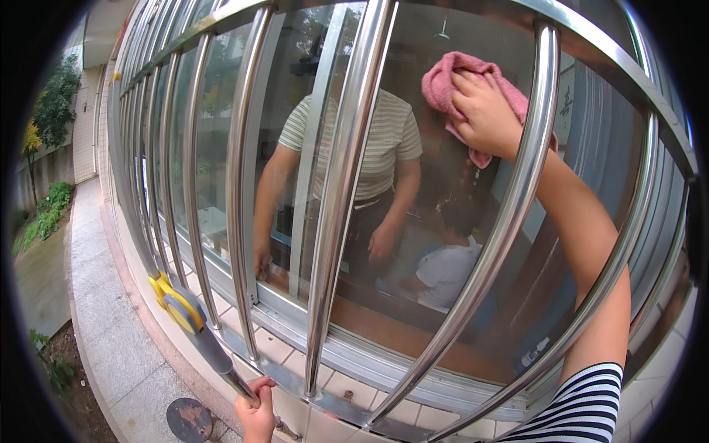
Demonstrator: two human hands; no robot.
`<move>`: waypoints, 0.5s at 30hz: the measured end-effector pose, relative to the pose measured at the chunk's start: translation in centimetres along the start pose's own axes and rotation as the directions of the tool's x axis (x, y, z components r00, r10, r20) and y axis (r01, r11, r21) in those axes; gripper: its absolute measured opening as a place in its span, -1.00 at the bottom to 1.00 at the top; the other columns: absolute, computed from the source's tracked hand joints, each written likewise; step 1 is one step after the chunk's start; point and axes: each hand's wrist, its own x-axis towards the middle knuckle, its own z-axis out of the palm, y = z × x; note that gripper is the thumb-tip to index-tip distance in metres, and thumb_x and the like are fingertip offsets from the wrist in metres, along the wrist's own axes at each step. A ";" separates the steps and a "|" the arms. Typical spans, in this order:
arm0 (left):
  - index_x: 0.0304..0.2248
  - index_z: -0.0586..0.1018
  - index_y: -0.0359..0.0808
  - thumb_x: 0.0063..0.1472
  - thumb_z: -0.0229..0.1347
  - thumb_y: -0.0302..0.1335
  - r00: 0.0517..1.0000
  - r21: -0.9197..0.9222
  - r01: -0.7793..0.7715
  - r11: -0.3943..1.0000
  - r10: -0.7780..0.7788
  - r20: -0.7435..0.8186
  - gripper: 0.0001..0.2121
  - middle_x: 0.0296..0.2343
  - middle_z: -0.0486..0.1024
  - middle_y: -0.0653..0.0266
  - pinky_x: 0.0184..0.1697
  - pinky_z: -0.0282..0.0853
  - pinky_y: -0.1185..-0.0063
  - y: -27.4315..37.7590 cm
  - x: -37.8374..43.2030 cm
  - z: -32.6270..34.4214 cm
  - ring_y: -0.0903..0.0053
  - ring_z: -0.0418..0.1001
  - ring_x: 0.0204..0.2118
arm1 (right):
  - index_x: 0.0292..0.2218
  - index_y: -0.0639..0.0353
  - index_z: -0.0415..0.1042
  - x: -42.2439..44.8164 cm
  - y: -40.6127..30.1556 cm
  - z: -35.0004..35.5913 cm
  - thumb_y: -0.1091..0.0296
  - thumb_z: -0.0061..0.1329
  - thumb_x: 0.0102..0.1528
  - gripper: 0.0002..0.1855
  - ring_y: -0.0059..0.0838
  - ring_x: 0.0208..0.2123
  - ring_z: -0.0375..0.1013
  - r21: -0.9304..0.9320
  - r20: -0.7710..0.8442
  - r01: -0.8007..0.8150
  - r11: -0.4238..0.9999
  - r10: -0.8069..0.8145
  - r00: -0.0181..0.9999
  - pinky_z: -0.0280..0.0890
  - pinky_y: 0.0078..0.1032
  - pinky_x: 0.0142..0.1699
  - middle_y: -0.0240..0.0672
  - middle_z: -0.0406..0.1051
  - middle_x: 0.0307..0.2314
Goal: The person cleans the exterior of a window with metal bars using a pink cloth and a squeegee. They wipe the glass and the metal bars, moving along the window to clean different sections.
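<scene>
My right hand [487, 113] reaches between the stainless steel bars [346, 183] with a bunched pink cloth [440, 91] under its fingers. The cloth lies against the upper part of the window pane [426, 33]; from this angle I cannot tell how firmly it presses. Low in the view, my left hand [257, 410] is wrapped around the metal shaft of a pole tool [221, 362]. A grey and yellow plastic head [180, 304] tops the pole, outside the bars. The palm side of my left hand is hidden.
A steel bottom rail [288, 382] crosses above the tiled sill [349, 387]. Behind the glass stand a person in a striped shirt [407, 133] and a smaller seated person [448, 271], with a spray bottle [534, 354] at lower right. A paved walkway [119, 332] runs left.
</scene>
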 end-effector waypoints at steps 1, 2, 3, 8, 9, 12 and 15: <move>-0.36 0.45 -0.43 0.09 -0.07 -0.63 0.998 -0.043 0.060 0.997 -0.061 -0.020 -0.88 -0.52 0.45 0.23 -0.59 0.15 0.74 0.4 -0.1 0.1 0.72 0.25 -0.64 | -0.36 0.36 0.33 -0.2 -1.2 0.6 0.37 -0.08 -0.20 -0.68 -0.04 -0.01 0.08 0.081 0.002 0.035 0.996 -0.035 0.999 -0.03 -0.22 0.07 -0.03 0.18 -0.12; -0.39 0.46 -0.44 0.06 -0.06 -0.66 0.992 -0.085 0.119 0.989 -0.123 -0.038 -0.89 -0.52 0.44 0.21 -0.46 0.22 0.69 1.2 0.0 0.4 0.63 0.33 -0.54 | -0.39 0.37 0.32 -0.7 -2.8 1.2 0.38 -0.06 -0.21 -0.70 -0.02 -0.01 0.07 0.155 0.040 0.060 0.986 -0.067 0.997 -0.01 -0.20 0.07 -0.01 0.18 -0.13; -0.41 0.47 -0.45 0.03 -0.05 -0.69 0.982 -0.134 0.177 0.975 -0.184 -0.046 -0.89 -0.52 0.44 0.18 -0.34 0.29 0.63 1.8 0.0 0.8 0.54 0.40 -0.45 | -0.43 0.39 0.32 -1.6 -4.6 1.3 0.38 -0.05 -0.23 -0.71 0.01 -0.01 0.07 0.221 0.083 0.080 0.972 -0.101 0.991 0.00 -0.19 0.06 0.02 0.17 -0.14; -0.41 0.48 -0.44 0.03 -0.05 -0.69 0.987 -0.122 0.160 0.980 -0.159 0.014 -0.89 -0.52 0.45 0.19 -0.33 0.29 0.63 1.6 -0.1 1.1 0.54 0.40 -0.44 | -0.39 0.30 0.28 -7.6 -15.4 5.3 0.41 -0.05 -0.32 -0.65 0.04 -0.03 0.06 0.615 0.087 0.175 0.769 -0.287 0.954 -0.04 -0.13 0.06 0.05 0.13 -0.14; -0.41 0.48 -0.44 0.03 -0.05 -0.69 0.985 -0.133 0.171 0.976 -0.168 0.030 -0.89 -0.52 0.45 0.18 -0.34 0.29 0.63 1.6 -0.1 1.2 0.54 0.40 -0.44 | -0.37 0.27 0.28 -9.8 -17.8 6.9 0.41 -0.07 -0.30 -0.65 0.00 -0.02 0.05 0.704 0.085 0.182 0.686 -0.336 0.938 -0.07 -0.12 0.08 0.03 0.11 -0.12; -0.40 0.49 -0.44 0.03 -0.04 -0.67 0.979 -0.157 0.203 0.967 -0.194 0.069 -0.88 -0.52 0.46 0.18 -0.35 0.29 0.64 2.3 0.0 1.1 0.55 0.40 -0.44 | -0.26 0.20 0.27 -13.6 -22.9 7.1 0.45 -0.21 -0.16 -0.67 -0.12 -0.01 0.09 0.700 0.172 0.313 0.642 -0.577 0.799 0.00 -0.25 0.07 -0.06 0.11 -0.08; -0.40 0.49 -0.43 0.04 -0.04 -0.67 0.975 -0.133 0.212 0.968 -0.202 0.087 -0.88 -0.52 0.47 0.19 -0.36 0.29 0.64 2.7 0.3 0.6 0.56 0.40 -0.44 | -0.26 0.19 0.26 -9.0 -20.8 3.4 0.41 -0.27 -0.10 -0.71 -0.15 -0.09 0.16 0.726 0.398 0.066 0.685 -0.496 0.772 0.10 -0.34 -0.02 -0.11 0.16 -0.15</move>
